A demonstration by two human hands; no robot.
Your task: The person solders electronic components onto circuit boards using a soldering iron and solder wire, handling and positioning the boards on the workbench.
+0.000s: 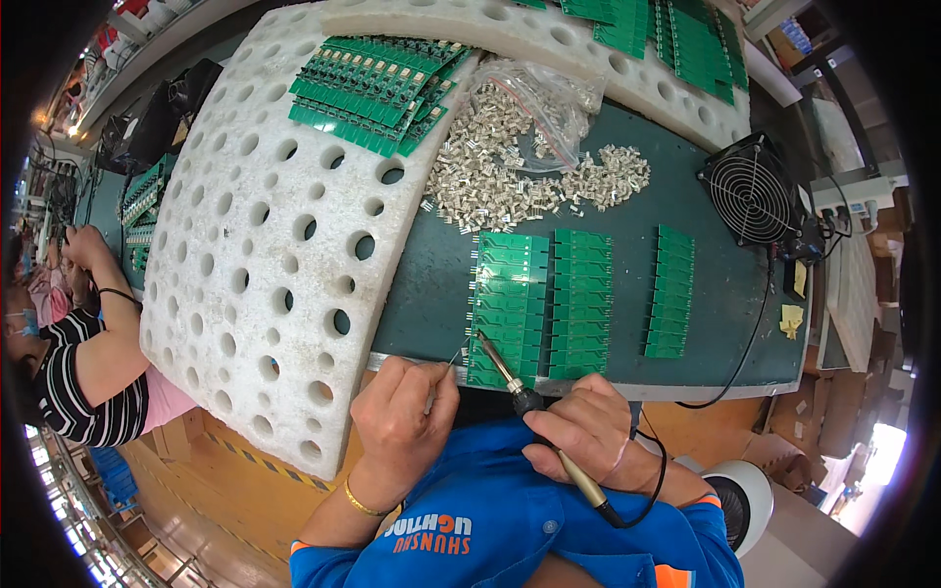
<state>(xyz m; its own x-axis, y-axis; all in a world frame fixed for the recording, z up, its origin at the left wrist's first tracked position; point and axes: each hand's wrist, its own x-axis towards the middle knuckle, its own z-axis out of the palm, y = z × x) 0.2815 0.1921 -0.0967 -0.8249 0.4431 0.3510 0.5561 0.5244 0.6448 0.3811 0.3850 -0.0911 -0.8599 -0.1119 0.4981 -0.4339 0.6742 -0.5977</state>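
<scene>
My right hand [588, 431] is wrapped round a soldering iron [580, 477] with a gold handle and black collar. Its tip meets the left edge of a green circuit board panel [510, 294], where a row of small white connectors runs. At the lower end of that edge, my left hand [405, 412] is closed in a pinch on a thin solder wire [454, 360], whose end points at the board near the iron tip. To the right lie a second green panel [582, 304] and, farther over, a third [670, 294].
Beyond the panels spreads a heap of small white connectors [480, 176], with a clear plastic bag [564, 122] on it. A holed white foam sheet [225, 255] at left bears stacked boards [377, 88]. A black fan [753, 191] stands at right. Another person [93, 363] works far left.
</scene>
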